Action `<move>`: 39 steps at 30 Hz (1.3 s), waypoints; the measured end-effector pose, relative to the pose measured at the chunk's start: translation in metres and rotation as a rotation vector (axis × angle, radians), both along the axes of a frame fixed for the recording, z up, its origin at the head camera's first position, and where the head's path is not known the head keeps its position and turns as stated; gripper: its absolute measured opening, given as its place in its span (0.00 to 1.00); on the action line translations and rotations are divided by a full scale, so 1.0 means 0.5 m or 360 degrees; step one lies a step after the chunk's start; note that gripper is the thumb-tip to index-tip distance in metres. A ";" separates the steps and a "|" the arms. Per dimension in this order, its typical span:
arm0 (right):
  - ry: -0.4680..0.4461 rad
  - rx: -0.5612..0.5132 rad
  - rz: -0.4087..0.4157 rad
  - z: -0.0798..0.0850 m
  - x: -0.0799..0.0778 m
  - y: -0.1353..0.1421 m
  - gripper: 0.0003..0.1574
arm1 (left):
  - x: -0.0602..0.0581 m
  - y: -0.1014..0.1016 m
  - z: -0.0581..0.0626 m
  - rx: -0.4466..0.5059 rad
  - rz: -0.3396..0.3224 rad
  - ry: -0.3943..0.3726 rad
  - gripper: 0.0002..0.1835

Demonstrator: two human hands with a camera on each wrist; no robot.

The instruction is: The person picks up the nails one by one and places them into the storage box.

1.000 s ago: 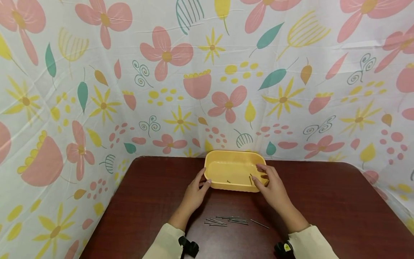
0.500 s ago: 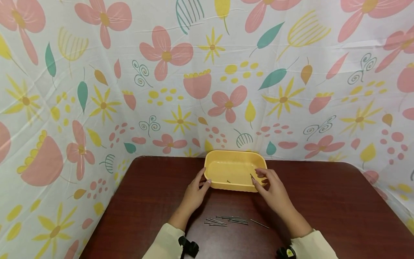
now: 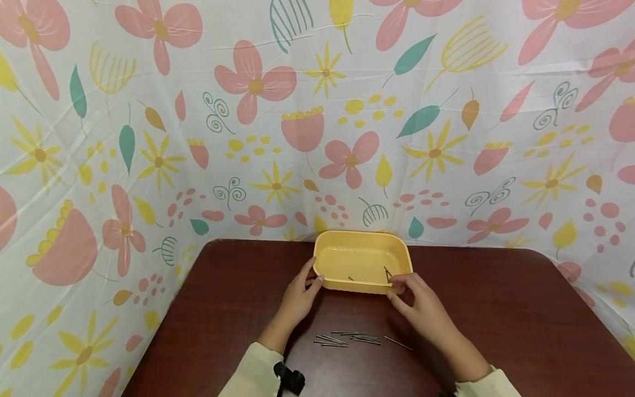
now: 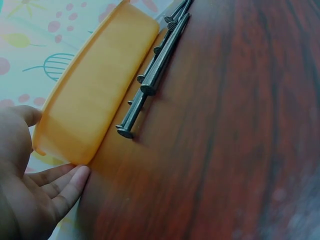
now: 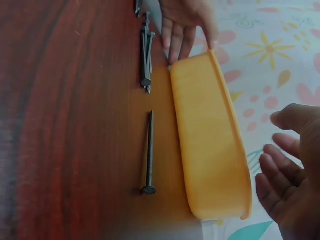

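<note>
A yellow plastic tray (image 3: 354,285) stands at the table's far edge. My left hand (image 3: 296,298) grips its left end, thumb on the rim and fingers low on the side, as the left wrist view shows. My right hand (image 3: 424,309) is at the tray's near right corner, fingers loosely bent. In the right wrist view, thumb and fingers (image 5: 275,167) are apart with nothing between them. Inside the tray, a couple of nails (image 3: 387,274) lie near the right end and a small nail end (image 3: 350,278) shows by the front wall.
Several loose nails (image 3: 364,338) lie on the dark red wooden table (image 3: 238,309) in front of the tray. One nail (image 3: 398,343) lies apart at their right. A flower-printed cloth (image 3: 347,110) hangs behind the table and along its left side.
My right hand has drawn back from inside the tray's right end to its near right corner, toward me. My left hand and the tray have stayed in place.
</note>
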State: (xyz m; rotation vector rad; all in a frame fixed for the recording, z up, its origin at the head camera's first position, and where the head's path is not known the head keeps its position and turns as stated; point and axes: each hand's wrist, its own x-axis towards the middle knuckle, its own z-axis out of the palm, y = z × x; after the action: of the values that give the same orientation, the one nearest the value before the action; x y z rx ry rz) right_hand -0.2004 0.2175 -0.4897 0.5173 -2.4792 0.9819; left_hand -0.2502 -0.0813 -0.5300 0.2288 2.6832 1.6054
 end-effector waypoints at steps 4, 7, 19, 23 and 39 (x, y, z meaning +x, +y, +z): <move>-0.0051 0.0086 -0.0009 -0.001 0.014 -0.002 0.18 | -0.001 -0.001 -0.001 0.0003 0.0002 -0.0006 0.33; -0.0087 0.0111 -0.0012 -0.001 0.025 -0.003 0.17 | -0.001 -0.002 -0.001 0.0009 -0.0005 0.0001 0.33; -0.0391 0.0274 0.0028 0.003 0.063 0.002 0.14 | 0.002 -0.002 0.000 0.0000 -0.0015 -0.0003 0.34; -0.0467 0.0328 0.0080 0.003 0.073 0.002 0.12 | 0.001 -0.002 -0.001 0.0001 -0.0012 -0.0003 0.33; -0.0687 0.0484 0.0314 -0.013 0.101 0.004 0.20 | 0.000 -0.002 -0.002 0.0007 -0.0009 0.0005 0.34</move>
State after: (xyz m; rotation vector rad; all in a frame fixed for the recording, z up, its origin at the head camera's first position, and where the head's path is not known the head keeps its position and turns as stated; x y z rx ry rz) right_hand -0.1497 0.2196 -0.4962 0.7208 -3.0399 0.8618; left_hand -0.2503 -0.0821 -0.5309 0.2390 2.6793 1.6110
